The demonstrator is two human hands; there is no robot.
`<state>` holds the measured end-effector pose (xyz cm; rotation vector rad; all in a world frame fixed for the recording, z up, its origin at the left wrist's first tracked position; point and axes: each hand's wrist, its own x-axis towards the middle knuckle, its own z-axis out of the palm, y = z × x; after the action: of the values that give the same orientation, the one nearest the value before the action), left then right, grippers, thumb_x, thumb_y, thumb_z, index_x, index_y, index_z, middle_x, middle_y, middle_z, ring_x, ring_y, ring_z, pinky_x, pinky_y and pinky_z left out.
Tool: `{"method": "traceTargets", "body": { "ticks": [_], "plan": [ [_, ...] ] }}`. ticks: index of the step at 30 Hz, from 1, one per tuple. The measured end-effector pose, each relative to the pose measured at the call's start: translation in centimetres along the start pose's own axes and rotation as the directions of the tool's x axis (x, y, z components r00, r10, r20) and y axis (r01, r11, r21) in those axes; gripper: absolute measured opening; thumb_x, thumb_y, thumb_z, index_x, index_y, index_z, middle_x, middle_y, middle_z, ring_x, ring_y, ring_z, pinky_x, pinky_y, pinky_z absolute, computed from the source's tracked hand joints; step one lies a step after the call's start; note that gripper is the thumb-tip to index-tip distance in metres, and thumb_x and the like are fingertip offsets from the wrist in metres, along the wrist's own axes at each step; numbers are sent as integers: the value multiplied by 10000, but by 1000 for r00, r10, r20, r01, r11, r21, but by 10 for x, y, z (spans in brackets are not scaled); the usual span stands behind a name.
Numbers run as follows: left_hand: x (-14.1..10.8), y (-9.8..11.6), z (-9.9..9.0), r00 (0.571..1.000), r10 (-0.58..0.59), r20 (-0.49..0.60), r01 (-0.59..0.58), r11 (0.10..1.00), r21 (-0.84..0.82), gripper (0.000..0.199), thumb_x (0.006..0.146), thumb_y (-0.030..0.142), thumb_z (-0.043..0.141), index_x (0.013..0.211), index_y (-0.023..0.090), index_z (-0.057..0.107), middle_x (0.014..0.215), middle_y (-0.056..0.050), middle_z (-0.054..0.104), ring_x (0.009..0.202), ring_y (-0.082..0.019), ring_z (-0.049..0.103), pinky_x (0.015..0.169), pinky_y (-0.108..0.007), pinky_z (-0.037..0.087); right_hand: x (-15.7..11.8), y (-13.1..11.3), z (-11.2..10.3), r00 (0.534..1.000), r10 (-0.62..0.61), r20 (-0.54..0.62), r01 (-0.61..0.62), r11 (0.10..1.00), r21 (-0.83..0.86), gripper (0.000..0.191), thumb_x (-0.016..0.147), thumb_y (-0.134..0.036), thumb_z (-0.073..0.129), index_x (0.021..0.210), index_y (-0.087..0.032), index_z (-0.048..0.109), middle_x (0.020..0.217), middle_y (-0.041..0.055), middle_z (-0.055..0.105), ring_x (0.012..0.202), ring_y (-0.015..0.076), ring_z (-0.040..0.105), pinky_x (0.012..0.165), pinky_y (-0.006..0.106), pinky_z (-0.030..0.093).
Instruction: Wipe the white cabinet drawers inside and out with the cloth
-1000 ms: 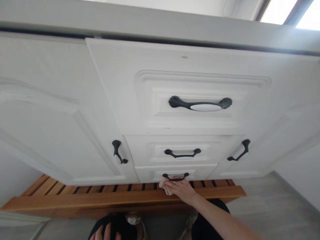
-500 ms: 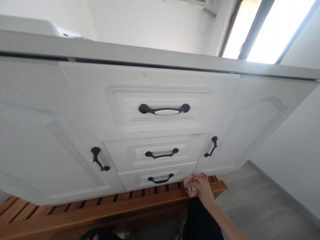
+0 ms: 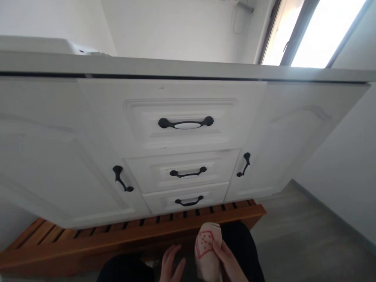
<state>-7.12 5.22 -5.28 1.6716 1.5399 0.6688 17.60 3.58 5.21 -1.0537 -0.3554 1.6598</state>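
The cloth (image 3: 207, 250), pale with a red dotted diamond print, has come away from the cabinet (image 3: 58, 149): half a second ago it was pressed near the foot of the right door (image 3: 282, 149), and before that against the bottom drawer (image 3: 185, 197). It is now bunched upright in the right hand (image 3: 227, 260), low at the frame's bottom edge above the person's dark-clad lap. By the look of it, the wiping pass along the lowest fronts has paused and the cloth is being gathered or refolded.

The right hand's fingers (image 3: 219, 248) curl round the cloth's right side, gripping it. The left hand (image 3: 170, 266) sits just beside the cloth's left edge, fingers spread and loose, holding nothing; whether they touch the fabric cannot be told.

Beyond the hands, a slatted wooden platform (image 3: 88, 243) runs under the cabinet. Three drawers with black handles stack at centre between two doors, beneath a pale counter (image 3: 176, 66).
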Motion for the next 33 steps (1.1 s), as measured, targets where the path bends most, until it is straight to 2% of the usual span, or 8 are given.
{"method": "traceTargets", "body": {
  "ticks": [2,5,10,13,17,22,28,33],
  "plan": [
    [-3,41,8,996,85,-1,-84,991,-107,553,944,542,456,1388,220,528,1533,-176,396,1414,-275,431,1148,-450,431,-2,0,11,1000,-23,20,24,998,-61,654,677,-600,836,1163,-188,688,1163,120,734,1138,304,666,1029,434,489],
    [-6,88,2,981,141,134,-114,974,-194,598,879,573,582,1370,235,528,1384,-174,511,1307,-285,509,1126,-455,443,-2,2,23,998,-67,14,69,983,-172,681,690,-608,822,1216,-207,658,1193,106,720,1173,302,645,1073,442,455],
    [-4,122,-13,992,39,120,5,938,-347,608,774,455,677,1294,166,548,1329,-186,577,1270,-322,546,1138,-485,393,-5,11,38,990,-57,128,70,993,-99,681,766,-686,710,1266,-227,652,1286,112,674,1264,304,587,1121,445,405],
    [-3,131,-23,992,-47,116,96,880,-466,521,784,419,670,1231,164,587,1269,-165,641,1207,-319,587,1079,-454,420,-9,8,39,985,-62,158,88,983,-161,652,753,-637,739,1253,-226,664,1268,110,680,1240,320,594,1092,449,421],
    [-3,129,-36,963,-58,262,213,759,-615,462,774,510,736,1085,177,666,1061,-101,717,1020,-265,625,919,-369,463,-12,-5,29,989,-69,128,122,868,-482,528,710,-549,779,1085,-183,716,1085,110,734,1087,350,642,973,463,472],
    [-11,116,-43,853,-108,511,514,348,-784,434,671,479,871,912,197,647,880,-26,690,813,-160,601,765,-285,439,-14,-12,15,992,-50,114,95,899,-428,566,636,-481,823,1088,-171,685,1064,103,741,1042,336,656,949,444,469],
    [-22,122,-62,781,-127,612,624,117,-772,400,741,361,837,1072,185,697,976,-76,731,953,-226,677,944,-352,470,-20,-16,13,995,-15,98,58,893,-447,665,630,-594,799,1120,-168,656,1092,110,719,1073,334,636,966,444,451],
    [-27,122,-66,738,-115,665,673,48,-738,445,735,303,827,1133,149,702,1014,-125,758,1029,-293,698,1035,-402,442,-27,-31,27,991,-39,126,103,822,-560,530,668,-566,733,1006,-169,638,982,75,674,977,292,608,885,409,463]
  ]
}}
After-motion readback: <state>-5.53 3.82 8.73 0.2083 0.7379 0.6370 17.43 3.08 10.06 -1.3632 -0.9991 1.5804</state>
